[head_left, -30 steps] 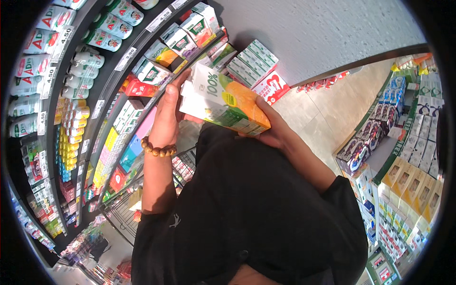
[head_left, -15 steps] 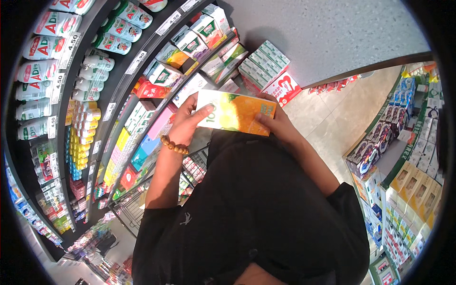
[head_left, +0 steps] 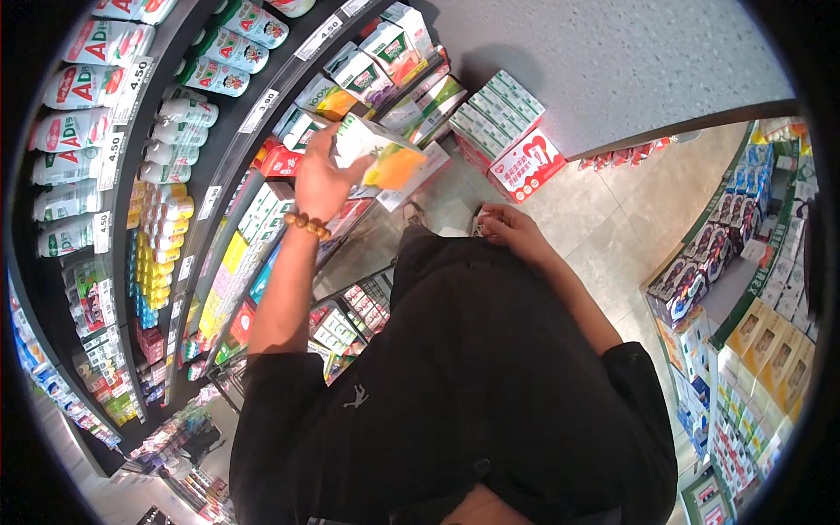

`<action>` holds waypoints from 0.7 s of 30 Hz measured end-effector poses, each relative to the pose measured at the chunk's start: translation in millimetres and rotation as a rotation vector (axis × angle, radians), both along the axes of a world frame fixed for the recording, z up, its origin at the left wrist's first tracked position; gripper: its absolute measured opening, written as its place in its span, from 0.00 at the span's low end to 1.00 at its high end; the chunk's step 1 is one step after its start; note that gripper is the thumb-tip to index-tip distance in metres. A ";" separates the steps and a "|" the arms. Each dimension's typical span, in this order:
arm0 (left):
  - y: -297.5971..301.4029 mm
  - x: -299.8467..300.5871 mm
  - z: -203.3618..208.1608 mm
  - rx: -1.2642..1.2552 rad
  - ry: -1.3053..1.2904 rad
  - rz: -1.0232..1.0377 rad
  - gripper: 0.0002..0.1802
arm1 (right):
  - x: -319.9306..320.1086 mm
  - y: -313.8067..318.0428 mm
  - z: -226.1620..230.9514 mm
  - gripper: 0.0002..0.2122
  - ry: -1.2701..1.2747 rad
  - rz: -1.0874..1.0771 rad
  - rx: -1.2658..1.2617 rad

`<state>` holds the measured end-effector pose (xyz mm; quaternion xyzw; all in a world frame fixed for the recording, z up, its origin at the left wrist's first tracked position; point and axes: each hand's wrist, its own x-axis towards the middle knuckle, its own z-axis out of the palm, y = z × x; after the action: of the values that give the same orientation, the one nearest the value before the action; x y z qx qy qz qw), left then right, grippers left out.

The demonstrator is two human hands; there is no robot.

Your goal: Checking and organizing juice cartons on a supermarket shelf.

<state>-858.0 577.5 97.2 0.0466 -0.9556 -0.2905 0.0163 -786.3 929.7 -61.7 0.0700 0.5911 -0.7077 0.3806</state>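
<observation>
My left hand [head_left: 325, 179], with a wooden bead bracelet at the wrist, grips a juice carton [head_left: 396, 168] by one end. White with orange fruit printed on it, the carton is tilted in front of the lower shelf of boxed drinks [head_left: 350, 74]. The thumb lies along its near side, while the other fingers are mostly behind it. Close to my waist, my right hand [head_left: 513, 232] is away from the carton. Its fingers are loosely curled, with nothing visible in them.
Shelves on the left hold white drink bottles [head_left: 219, 77] and small yellow bottles [head_left: 157, 254]. A stack of green-and-white cartons [head_left: 503, 109] stands beside a red-and-white box [head_left: 529, 164] on the floor. Below my left arm is a wire cart [head_left: 346, 319] with packages. More shelves [head_left: 691, 271] line the right.
My right hand has let go of the juice carton and dropped toward my waist. My left hand has moved the carton left and up, toward the shelf, and turned it.
</observation>
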 end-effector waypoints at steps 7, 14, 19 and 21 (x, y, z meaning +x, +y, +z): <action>-52.4 -38.3 -28.7 -0.138 0.114 0.090 0.42 | 11.6 4.2 -6.4 0.22 -0.041 0.010 0.082; -71.4 -66.0 -50.8 -0.141 0.081 0.104 0.41 | 11.5 7.0 -2.8 0.21 -0.029 -0.069 0.129; -75.4 -77.2 -64.9 -0.175 0.126 0.090 0.39 | 24.7 15.9 -28.9 0.21 0.015 -0.070 0.150; -76.5 -83.8 -67.7 -0.206 0.118 0.093 0.39 | 28.9 17.5 -28.8 0.21 -0.044 -0.087 0.160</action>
<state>-941.8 501.0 29.5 0.0720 -0.9746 -0.1920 0.0905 -757.4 947.2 -90.5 0.1413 0.6335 -0.6724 0.3557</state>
